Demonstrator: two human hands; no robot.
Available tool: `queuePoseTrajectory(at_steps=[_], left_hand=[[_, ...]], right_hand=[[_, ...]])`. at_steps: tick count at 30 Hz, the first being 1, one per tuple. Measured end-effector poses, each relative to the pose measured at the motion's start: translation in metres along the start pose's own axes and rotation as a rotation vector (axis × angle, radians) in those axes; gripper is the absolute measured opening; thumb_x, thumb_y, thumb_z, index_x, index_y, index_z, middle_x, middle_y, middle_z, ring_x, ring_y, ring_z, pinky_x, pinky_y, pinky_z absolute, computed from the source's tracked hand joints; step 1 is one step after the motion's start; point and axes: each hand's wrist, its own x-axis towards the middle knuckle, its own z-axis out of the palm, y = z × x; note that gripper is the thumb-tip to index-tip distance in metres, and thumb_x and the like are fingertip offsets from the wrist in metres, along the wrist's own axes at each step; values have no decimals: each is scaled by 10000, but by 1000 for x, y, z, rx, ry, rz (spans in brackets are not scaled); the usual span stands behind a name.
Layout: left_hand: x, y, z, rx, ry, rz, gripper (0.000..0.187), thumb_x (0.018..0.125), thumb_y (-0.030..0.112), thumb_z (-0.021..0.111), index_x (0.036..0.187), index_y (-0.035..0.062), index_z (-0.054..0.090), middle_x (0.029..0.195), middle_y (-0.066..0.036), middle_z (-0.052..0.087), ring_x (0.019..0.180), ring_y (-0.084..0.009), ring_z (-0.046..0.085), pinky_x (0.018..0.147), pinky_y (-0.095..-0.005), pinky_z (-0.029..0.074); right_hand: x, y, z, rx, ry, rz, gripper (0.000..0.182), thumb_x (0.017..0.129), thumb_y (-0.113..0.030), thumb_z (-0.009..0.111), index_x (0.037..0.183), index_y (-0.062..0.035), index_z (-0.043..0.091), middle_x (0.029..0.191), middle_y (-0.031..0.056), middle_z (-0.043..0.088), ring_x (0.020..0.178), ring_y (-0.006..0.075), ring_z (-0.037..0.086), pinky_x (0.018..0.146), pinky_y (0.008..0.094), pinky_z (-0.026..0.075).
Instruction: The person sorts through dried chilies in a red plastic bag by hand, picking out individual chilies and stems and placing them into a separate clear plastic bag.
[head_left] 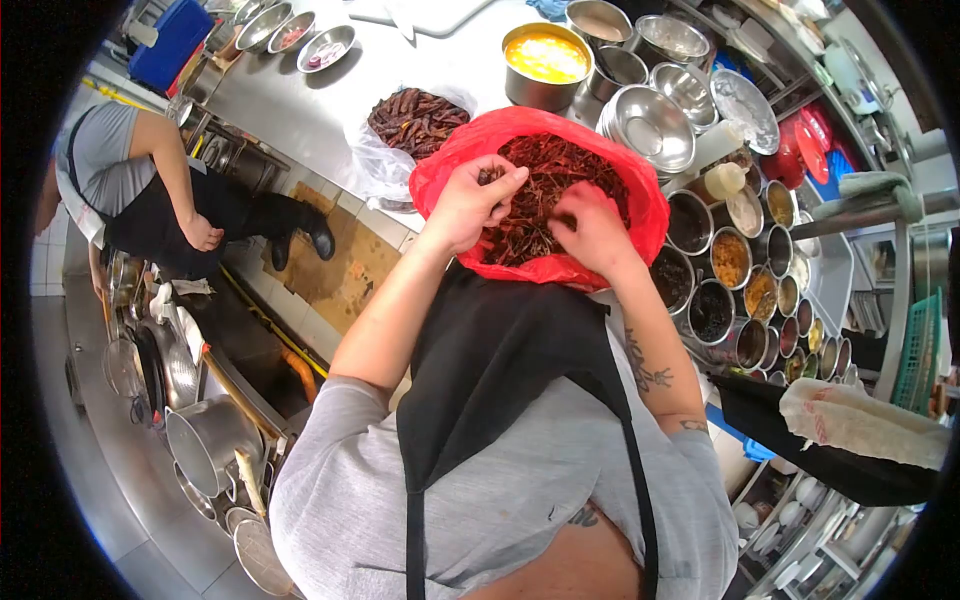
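A red plastic bag (655, 205) stands open in front of me, filled with dark red, thin, stringy pieces that look like dried chilies (535, 205). Over the bag's left side is my left hand (472, 205), its fingers curled and closed with the thumb pressed to them. A bit of something dark shows by the fingertips, too small to name. My right hand (597, 235) reaches into the bag from the right, fingers bent together against the dried pieces. Just beyond, a clear plastic bag (372, 165) holds larger, darker dried chilies (415, 120).
A pot of yellow-orange liquid (548, 65) and stacked metal bowls (650, 125) stand behind the red bag. Several containers of sauces and seasonings (730, 257) line the right. A knife (402, 20) lies by a white board (445, 12). At left, another person (150, 190) stands near the stove.
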Motion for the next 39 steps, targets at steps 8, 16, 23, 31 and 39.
queuePoseTrajectory(at_steps=[8, 16, 23, 31, 39], left_hand=[[22, -30, 18, 385, 31, 275, 181, 930, 161, 721, 1043, 30, 665, 703, 44, 576, 549, -31, 467, 468, -218, 344], [12, -19, 26, -82, -70, -52, 191, 1014, 238, 601, 1008, 48, 611, 718, 23, 538, 559, -49, 411, 494, -205, 325], [19, -34, 10, -671, -212, -260, 243, 1041, 281, 532, 1029, 48, 597, 851, -10, 565, 604, -52, 413, 494, -193, 338], [14, -25, 2, -520, -134, -231, 109, 985, 205, 588, 1024, 105, 574, 785, 4, 522, 617, -99, 447, 479, -214, 315], [4, -16, 16, -220, -14, -154, 132, 959, 159, 649, 1058, 111, 576, 771, 12, 531, 646, -100, 497, 511, -224, 359]], right_hand=[[14, -23, -23, 455, 73, 219, 202, 881, -157, 685, 996, 9, 691, 854, 202, 704, 789, 336, 700, 729, 394, 538], [8, -6, -11, 656, 70, 191, 60, 899, -49, 647, 915, 9, 653, 778, 88, 670, 712, 170, 630, 684, 310, 506], [2, 3, -2, 1318, -33, 48, 19, 952, -22, 598, 953, -26, 617, 848, 32, 645, 756, 101, 593, 659, 242, 476], [-1, 18, -19, 284, -131, 65, 316, 813, 18, 622, 1108, -65, 696, 910, 128, 663, 893, 314, 664, 835, 377, 528], [-11, -3, -18, -40, -349, 267, 182, 782, -88, 712, 961, -85, 743, 1101, 159, 597, 1099, 348, 601, 913, 443, 497]])
